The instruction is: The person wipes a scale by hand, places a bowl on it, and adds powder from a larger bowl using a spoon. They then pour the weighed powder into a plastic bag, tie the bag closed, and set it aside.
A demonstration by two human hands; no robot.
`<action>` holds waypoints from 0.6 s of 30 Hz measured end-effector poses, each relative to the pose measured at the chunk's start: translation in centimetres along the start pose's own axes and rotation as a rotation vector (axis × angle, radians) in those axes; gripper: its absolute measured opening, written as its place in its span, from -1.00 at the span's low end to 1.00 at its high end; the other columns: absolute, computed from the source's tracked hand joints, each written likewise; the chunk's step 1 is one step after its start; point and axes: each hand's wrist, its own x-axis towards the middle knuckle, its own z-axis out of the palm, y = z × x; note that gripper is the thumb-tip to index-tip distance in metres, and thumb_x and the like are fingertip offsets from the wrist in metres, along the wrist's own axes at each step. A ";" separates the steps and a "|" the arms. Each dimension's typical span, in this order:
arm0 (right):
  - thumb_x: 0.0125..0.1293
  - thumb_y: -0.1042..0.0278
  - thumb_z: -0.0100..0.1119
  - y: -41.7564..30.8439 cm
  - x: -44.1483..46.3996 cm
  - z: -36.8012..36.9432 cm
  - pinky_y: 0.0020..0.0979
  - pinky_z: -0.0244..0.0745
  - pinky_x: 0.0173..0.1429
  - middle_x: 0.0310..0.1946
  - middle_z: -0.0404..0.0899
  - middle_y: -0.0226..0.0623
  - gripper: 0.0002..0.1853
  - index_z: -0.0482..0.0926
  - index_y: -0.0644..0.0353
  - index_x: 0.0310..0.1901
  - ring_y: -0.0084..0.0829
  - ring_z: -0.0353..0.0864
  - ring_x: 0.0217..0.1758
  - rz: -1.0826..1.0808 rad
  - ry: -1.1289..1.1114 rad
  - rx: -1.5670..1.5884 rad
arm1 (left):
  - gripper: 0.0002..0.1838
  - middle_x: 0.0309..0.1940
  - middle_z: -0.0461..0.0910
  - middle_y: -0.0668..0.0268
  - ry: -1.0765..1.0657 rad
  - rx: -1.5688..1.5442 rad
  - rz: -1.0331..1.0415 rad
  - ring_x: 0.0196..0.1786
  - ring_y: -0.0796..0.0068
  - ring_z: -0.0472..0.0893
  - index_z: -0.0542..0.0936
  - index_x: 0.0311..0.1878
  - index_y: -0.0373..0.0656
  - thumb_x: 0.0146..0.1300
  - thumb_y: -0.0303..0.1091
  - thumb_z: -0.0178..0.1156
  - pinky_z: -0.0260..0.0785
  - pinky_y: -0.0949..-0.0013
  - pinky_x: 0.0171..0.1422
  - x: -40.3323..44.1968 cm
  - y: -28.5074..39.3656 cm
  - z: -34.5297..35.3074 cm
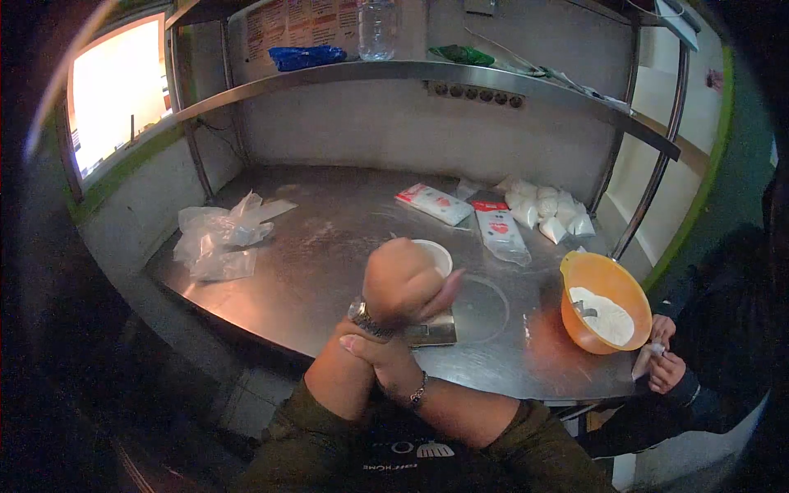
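Observation:
My left hand (404, 281), a metal-banded wristwatch (367, 319) on its wrist, is raised over a kitchen scale (434, 330). Its fingers look curled in, with nothing visible in them. Partly hidden behind it is a round white container (437, 256), perhaps resting on the scale. My right hand (380, 355), with a bracelet (419, 389) on its wrist, wraps round my left forearm just below the watch. Both arms cross in front of the table's near edge.
Crumpled clear plastic bags (218, 238) lie left on the steel table (320, 214). Two printed packets (434, 204) and several filled white bags (549, 207) sit at the back. An orange bowl (578, 324) holds white powder and a scoop. Beside it, another person's hands (664, 366) handle a small bag.

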 end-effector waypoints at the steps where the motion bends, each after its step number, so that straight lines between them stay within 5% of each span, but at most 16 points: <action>1: 0.03 0.27 0.31 0.5 -0.1 0.0 -0.33 0.31 0.16 -0.14 0.45 -0.32 -0.55 0.41 0.26 -0.06 -0.45 0.43 -0.01 0.005 0.035 0.025 | -0.71 -0.75 0.34 0.33 0.281 -0.105 0.135 -0.71 0.31 0.38 0.31 -0.72 -0.09 -0.08 -0.45 0.24 0.20 0.33 -0.61 -0.2 -0.1 -0.1; 6: 0.04 0.26 0.30 0.1 -0.6 -0.2 -0.34 0.33 0.14 -0.15 0.47 -0.31 -0.53 0.41 0.26 -0.05 -0.44 0.45 -0.03 -0.019 0.083 0.099 | -0.72 -0.75 0.33 0.33 0.164 -0.064 0.105 -0.70 0.33 0.39 0.34 -0.70 -0.10 -0.06 -0.39 0.25 0.20 0.34 -0.60 0.6 0.7 -0.1; 8: 0.09 0.28 0.28 -0.1 -0.2 -1.0 -0.34 0.35 0.13 -0.16 0.50 -0.29 -0.58 0.43 0.27 -0.05 -0.43 0.48 -0.03 0.020 -0.019 -0.004 | -0.74 -0.72 0.43 0.28 -0.142 0.076 -0.163 -0.67 0.27 0.47 0.44 -0.65 -0.09 0.00 -0.25 0.28 0.28 0.31 -0.57 1.3 0.8 0.9; 11: 0.14 0.31 0.25 -1.9 0.4 -0.6 -0.36 0.42 0.06 -0.17 0.52 -0.27 -0.64 0.44 0.29 -0.08 -0.43 0.52 -0.07 0.009 -0.028 0.146 | -0.60 -0.65 0.51 0.20 -0.242 0.017 -0.723 -0.53 0.20 0.58 0.50 -0.04 -0.14 0.10 -0.14 0.22 0.39 0.20 -0.43 3.7 1.0 1.2; 13: 0.16 0.32 0.24 -2.9 2.1 -0.6 -0.37 0.44 0.03 -0.16 0.53 -0.27 -0.66 0.45 0.30 -0.08 -0.43 0.54 -0.08 -0.010 -0.029 0.165 | -0.28 -0.66 0.52 0.18 -0.193 0.034 -0.858 -0.49 0.14 0.59 0.23 0.30 -0.14 0.10 -0.09 0.21 0.41 0.14 -0.36 6.4 -0.4 1.4; 18: 0.14 0.28 0.27 -7.8 7.2 -0.8 -0.40 0.47 -0.04 -0.19 0.56 -0.25 -0.64 0.49 0.34 -0.11 -0.46 0.57 -0.15 -0.055 -0.109 0.143 | -0.15 -0.63 0.53 0.10 -0.058 0.095 -0.845 -0.47 0.04 0.57 0.05 0.39 -0.16 0.10 -0.06 0.18 0.40 0.09 -0.31 12.1 -5.6 1.3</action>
